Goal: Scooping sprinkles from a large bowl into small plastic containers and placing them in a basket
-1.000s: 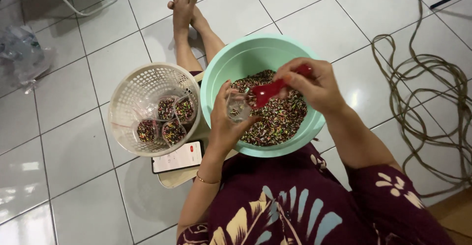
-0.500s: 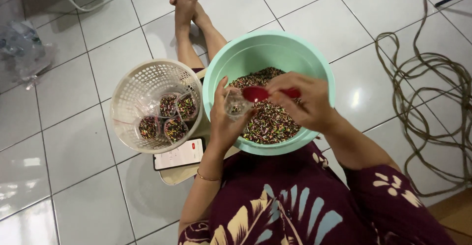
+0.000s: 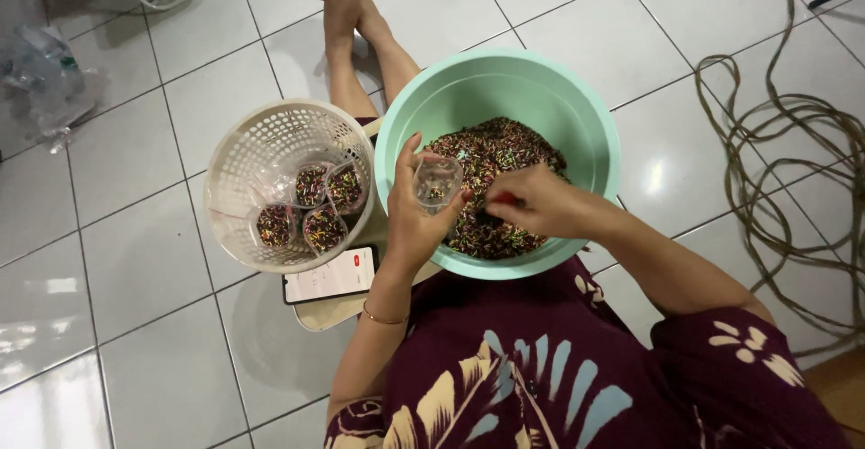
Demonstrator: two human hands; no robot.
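In the head view, your left hand (image 3: 410, 219) sits at the centre of the frame, fingers curled round a small clear plastic cup (image 3: 438, 181), thumb on its left side and fingertips on its right. The cup is held tilted over the near-left part of the large mint-green plastic bowl (image 3: 586, 116), with a few sprinkles showing inside it.

Your right hand (image 3: 532, 201) is just to the right of the cup, close but apart from it, low over the heap of multicoloured sprinkles (image 3: 500, 156) in the bowl. Its fingers are drawn together on a red plastic spoon (image 3: 503, 199); only a small red part shows between them, and the scoop end is hidden.

To the left of the bowl, touching its rim, stands a round white perforated plastic basket (image 3: 243, 156). Inside it lie small clear bags filled with sprinkles (image 3: 311, 206).

Below the basket, at lower centre-left, a smartphone with a lit white screen (image 3: 331, 275) lies on a pale board. A coil of brownish rope (image 3: 793, 170) lies on the white tiled floor (image 3: 135, 260) at the right edge of the frame.
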